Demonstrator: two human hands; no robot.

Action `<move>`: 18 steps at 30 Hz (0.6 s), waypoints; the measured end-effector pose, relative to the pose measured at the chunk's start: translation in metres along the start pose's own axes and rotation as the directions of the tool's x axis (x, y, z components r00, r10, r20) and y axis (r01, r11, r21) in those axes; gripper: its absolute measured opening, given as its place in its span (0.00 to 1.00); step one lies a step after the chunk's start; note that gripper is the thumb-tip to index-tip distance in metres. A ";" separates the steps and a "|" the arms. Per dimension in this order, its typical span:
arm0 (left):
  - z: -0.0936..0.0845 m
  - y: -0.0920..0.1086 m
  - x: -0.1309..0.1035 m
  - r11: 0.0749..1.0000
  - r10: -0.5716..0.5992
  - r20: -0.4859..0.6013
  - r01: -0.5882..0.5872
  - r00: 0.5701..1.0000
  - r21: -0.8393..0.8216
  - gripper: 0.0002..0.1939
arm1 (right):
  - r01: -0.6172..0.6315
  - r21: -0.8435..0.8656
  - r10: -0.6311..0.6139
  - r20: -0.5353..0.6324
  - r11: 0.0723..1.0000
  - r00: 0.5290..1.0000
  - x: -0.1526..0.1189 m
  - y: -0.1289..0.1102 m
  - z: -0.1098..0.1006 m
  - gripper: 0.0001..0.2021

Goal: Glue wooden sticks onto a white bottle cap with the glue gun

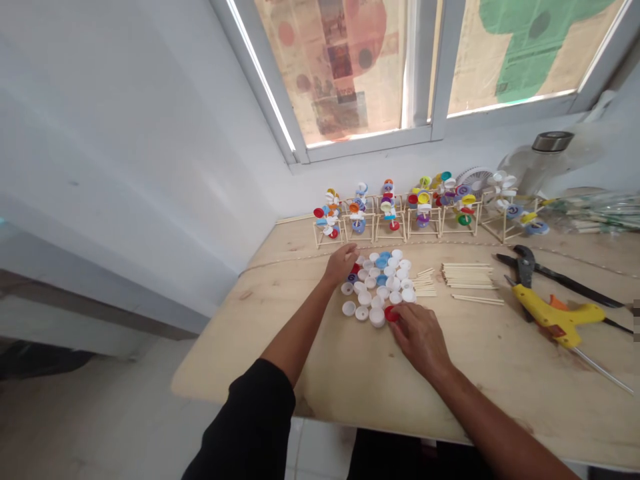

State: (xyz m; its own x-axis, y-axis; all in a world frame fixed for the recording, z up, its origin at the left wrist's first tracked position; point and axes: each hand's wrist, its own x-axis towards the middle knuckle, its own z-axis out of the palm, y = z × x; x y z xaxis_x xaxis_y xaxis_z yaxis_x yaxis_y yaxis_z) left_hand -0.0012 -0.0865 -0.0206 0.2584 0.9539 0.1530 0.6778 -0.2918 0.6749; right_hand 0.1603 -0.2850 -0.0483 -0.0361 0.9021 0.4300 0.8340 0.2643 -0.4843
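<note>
My right hand (421, 339) pinches a red bottle cap (391, 314) at the near edge of a loose cluster of plastic caps. Most of these are white bottle caps (365, 298), with a few blue caps (382, 261) among them. At the cluster's far left corner is my left hand (343, 265), its fingers bent together; what they hold, if anything, is hidden. Just beside those fingers lie another red cap (355, 269) and a purple cap (352, 278).
Short sticks (425, 283) and longer sticks (467, 275) lie right of the caps. Farther right are black-handled pliers (525, 267) and a yellow glue gun (555, 317). Stick frames with colourful cap wheels (359, 223) line the wall, near a steel-lidded bottle (553, 141).
</note>
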 end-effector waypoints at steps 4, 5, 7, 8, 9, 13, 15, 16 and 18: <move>0.008 -0.005 -0.016 0.993 0.042 0.035 -0.038 0.998 -0.116 0.20 | 0.002 0.008 -0.002 -0.002 1.000 1.000 -0.001 0.001 0.000 0.06; 0.010 -0.004 -0.018 0.989 0.050 0.044 -0.044 0.998 -0.140 0.21 | 0.000 0.008 0.000 0.001 1.000 1.000 -0.001 0.001 0.000 0.05; 0.014 -0.001 -0.022 0.982 0.062 0.060 -0.050 0.996 -0.182 0.22 | -0.006 0.007 0.006 0.005 1.000 1.000 -0.001 0.001 0.000 0.05; 0.015 0.001 -0.023 0.978 0.065 0.067 -0.050 0.996 -0.200 0.22 | -0.008 0.007 0.008 0.006 1.000 1.000 -0.001 0.001 0.000 0.05; 0.016 0.003 -0.023 0.976 0.068 0.072 -0.051 0.995 -0.212 0.22 | -0.010 0.008 0.010 0.007 1.000 1.000 -0.001 0.001 0.000 0.05; 0.013 0.005 -0.025 0.936 0.063 0.116 -0.018 0.991 -0.352 0.23 | -0.006 0.009 0.006 0.017 1.000 1.000 -0.001 0.001 0.001 0.06; 0.011 0.005 -0.025 0.882 0.050 0.156 0.030 0.987 -0.471 0.26 | -0.012 0.003 0.012 0.025 1.000 1.000 -0.001 0.002 0.001 0.06; 0.010 0.005 -0.025 0.853 0.044 0.175 0.054 0.984 -0.520 0.27 | -0.015 0.000 0.015 0.027 1.000 1.000 -0.001 0.002 0.001 0.06; 0.010 0.004 -0.024 0.812 0.039 0.200 0.085 0.979 -0.578 0.30 | -0.021 -0.003 0.021 0.029 1.000 0.999 0.000 0.002 0.002 0.06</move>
State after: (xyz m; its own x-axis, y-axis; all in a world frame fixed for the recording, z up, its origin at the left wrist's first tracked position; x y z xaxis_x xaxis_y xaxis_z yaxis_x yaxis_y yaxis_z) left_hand 0.0021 -0.1115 -0.0285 0.4170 0.9083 0.0322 0.1742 -0.1146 0.9780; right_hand 0.1608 -0.2844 -0.0504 -0.0342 0.9170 0.3975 0.8362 0.2441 -0.4912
